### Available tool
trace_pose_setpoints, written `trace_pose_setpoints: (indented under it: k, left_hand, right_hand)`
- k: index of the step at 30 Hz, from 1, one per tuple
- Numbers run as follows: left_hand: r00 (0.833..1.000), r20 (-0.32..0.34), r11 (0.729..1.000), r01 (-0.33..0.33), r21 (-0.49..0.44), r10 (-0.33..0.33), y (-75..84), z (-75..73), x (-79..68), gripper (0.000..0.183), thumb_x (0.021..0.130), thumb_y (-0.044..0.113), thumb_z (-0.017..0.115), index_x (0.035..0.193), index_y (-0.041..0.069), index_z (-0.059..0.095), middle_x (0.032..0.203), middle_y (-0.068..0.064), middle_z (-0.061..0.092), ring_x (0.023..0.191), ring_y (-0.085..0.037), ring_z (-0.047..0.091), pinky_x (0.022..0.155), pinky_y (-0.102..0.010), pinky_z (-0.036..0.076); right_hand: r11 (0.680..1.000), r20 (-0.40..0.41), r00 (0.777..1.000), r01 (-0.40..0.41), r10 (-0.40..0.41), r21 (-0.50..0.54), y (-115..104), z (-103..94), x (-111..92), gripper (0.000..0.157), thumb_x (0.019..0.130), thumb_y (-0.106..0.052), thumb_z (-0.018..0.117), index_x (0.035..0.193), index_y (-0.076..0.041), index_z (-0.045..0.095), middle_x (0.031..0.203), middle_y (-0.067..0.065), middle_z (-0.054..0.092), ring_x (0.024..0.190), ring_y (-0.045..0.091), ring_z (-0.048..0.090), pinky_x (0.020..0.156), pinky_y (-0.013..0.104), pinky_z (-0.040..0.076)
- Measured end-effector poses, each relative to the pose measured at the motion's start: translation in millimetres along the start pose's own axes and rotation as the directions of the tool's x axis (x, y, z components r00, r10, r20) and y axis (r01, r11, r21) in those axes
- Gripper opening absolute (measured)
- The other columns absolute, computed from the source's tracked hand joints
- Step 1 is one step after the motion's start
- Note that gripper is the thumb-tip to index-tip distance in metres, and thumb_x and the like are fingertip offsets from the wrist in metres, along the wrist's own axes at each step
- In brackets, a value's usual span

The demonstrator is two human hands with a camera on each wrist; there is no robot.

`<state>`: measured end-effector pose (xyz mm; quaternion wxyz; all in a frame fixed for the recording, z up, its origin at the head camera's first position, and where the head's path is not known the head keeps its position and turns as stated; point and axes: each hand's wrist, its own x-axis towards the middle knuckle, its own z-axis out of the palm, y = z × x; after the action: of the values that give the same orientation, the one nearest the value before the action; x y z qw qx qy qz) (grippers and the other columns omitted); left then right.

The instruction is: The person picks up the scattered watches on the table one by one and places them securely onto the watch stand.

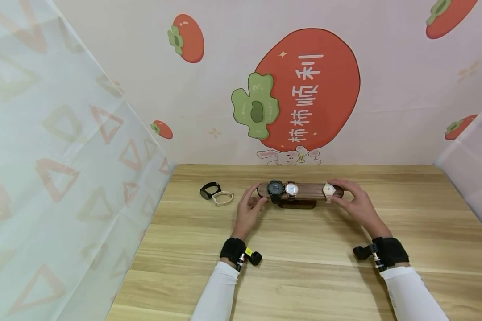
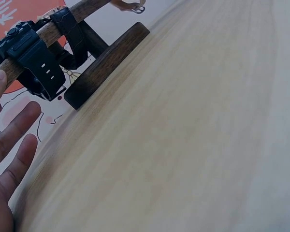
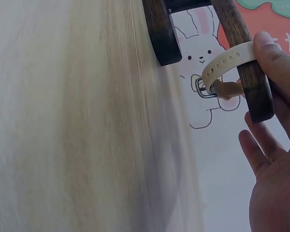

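Presumably for balance, our left hand [image 1: 248, 215] and right hand [image 1: 360, 207], fingers part-hidden, pinch the long brown wooden watch stand's [image 1: 310, 191] ends.

Dark wooden watch stand [image 1: 310, 191], upright, three watches [image 1: 291, 190] around its bar

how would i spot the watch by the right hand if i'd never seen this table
Toward the back of the wooden table is a dark wooden watch stand with a horizontal bar. By the person's right hand, at the bar's right end, sits the watch. Its cream strap sets it apart from the two dark-strapped watches farther left on the bar.
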<state>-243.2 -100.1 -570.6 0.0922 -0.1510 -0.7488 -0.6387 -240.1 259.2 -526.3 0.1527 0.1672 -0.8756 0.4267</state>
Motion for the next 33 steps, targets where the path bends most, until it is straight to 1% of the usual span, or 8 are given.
trace_pose_setpoints:
  k: [2, 7, 10, 17, 20, 29, 31, 33]
  left_hand:
    - [1.0, 0.0, 1.0, 0.001, 0.0, -0.001, 0.6, 0.3, -0.2, 0.059, 0.106, 0.019, 0.067, 0.16, 0.007, 0.048, 0.152, -0.01, 0.056, 0.1, -0.043, 0.072, 0.074, -0.024, 0.057]
    - [1.0, -0.006, 1.0, -0.004, -0.003, 0.004, 0.4, 0.9, -0.3, 0.058, 0.106, 0.018, 0.068, 0.159, 0.009, 0.049, 0.151, -0.01, 0.057, 0.098, -0.044, 0.071, 0.073, -0.023, 0.056]
    - [1.0, -0.009, 1.0, -0.007, -0.005, 0.007, -0.9, 0.9, -0.1, 0.057, 0.105, 0.018, 0.068, 0.159, 0.01, 0.049, 0.151, -0.009, 0.057, 0.096, -0.043, 0.072, 0.072, -0.022, 0.055]
    - [1.0, -0.008, 1.0, -0.011, 0.001, 0.011, -1.8, 0.8, -0.3, 0.058, 0.106, 0.018, 0.068, 0.159, 0.008, 0.049, 0.154, -0.009, 0.055, 0.097, -0.041, 0.072, 0.071, -0.023, 0.056]
    - [1.0, -0.007, 1.0, -0.015, -0.002, 0.015, -2.1, 0.2, -1.0, 0.057, 0.105, 0.016, 0.068, 0.159, 0.008, 0.049, 0.154, -0.01, 0.055, 0.099, -0.04, 0.073, 0.072, -0.025, 0.057]
    - [1.0, -0.009, 1.0, -0.011, -0.004, 0.011, -1.5, -0.9, -1.4, 0.057, 0.105, 0.016, 0.068, 0.159, 0.01, 0.05, 0.154, -0.007, 0.055, 0.101, -0.04, 0.073, 0.073, -0.026, 0.058]
    - [1.0, -0.009, 1.0, -0.015, -0.009, 0.015, -1.8, -0.5, -1.2, 0.057, 0.105, 0.015, 0.068, 0.159, 0.01, 0.05, 0.154, -0.008, 0.055, 0.102, -0.04, 0.073, 0.072, -0.028, 0.059]
    - [1.0, -0.01, 1.0, -0.016, -0.015, 0.016, -2.1, 0.0, -0.8, 0.056, 0.105, 0.014, 0.068, 0.158, 0.009, 0.05, 0.154, -0.007, 0.055, 0.102, -0.039, 0.073, 0.072, -0.03, 0.06]
  right_hand:
    - [1.0, -0.001, 1.0, 0.004, -0.004, -0.008, -1, 1.1, 1, 0.055, 0.088, -0.005, 0.086, 0.14, -0.01, 0.07, 0.138, 0.018, 0.069, 0.12, -0.005, 0.045, 0.1, 0.02, 0.037]
    - [1.0, 0.005, 1.0, -0.005, 0.005, -0.007, -7, 3.4, 2, 0.054, 0.089, -0.005, 0.086, 0.14, -0.009, 0.069, 0.137, 0.02, 0.068, 0.122, 0.014, 0.05, 0.101, 0.036, 0.041]
    - [1.0, 0.006, 1.0, -0.006, 0.006, -0.003, -8, 4.4, 3, 0.054, 0.089, -0.005, 0.086, 0.14, -0.009, 0.069, 0.137, 0.02, 0.068, 0.123, 0.022, 0.051, 0.102, 0.035, 0.04]
    - [1.0, -0.003, 1.0, 0.016, -0.016, 0.008, -9, 8.0, 4, 0.055, 0.087, -0.003, 0.086, 0.139, -0.009, 0.07, 0.136, 0.019, 0.069, 0.122, 0.02, 0.052, 0.101, 0.022, 0.038]
    - [1.0, -0.008, 1.0, 0.021, -0.021, 0.016, -10, 11.0, 4, 0.055, 0.086, -0.003, 0.087, 0.138, -0.009, 0.071, 0.136, 0.019, 0.069, 0.121, 0.019, 0.052, 0.1, 0.019, 0.037]
    - [0.999, 0.006, 1.0, 0.004, -0.004, 0.042, -13, 21.2, 9, 0.052, 0.088, -0.006, 0.086, 0.138, -0.011, 0.072, 0.138, 0.018, 0.069, 0.122, 0.023, 0.05, 0.1, 0.018, 0.035]
    - [0.999, 0.003, 1.0, 0.016, -0.016, 0.039, -13, 22.9, 10, 0.052, 0.087, -0.005, 0.086, 0.137, -0.009, 0.072, 0.137, 0.019, 0.069, 0.121, 0.024, 0.051, 0.1, 0.022, 0.037]
    - [0.999, -0.002, 0.999, 0.032, -0.032, 0.035, -14, 24.4, 11, 0.053, 0.086, -0.003, 0.087, 0.137, -0.008, 0.072, 0.136, 0.02, 0.07, 0.12, 0.027, 0.051, 0.101, 0.029, 0.038]
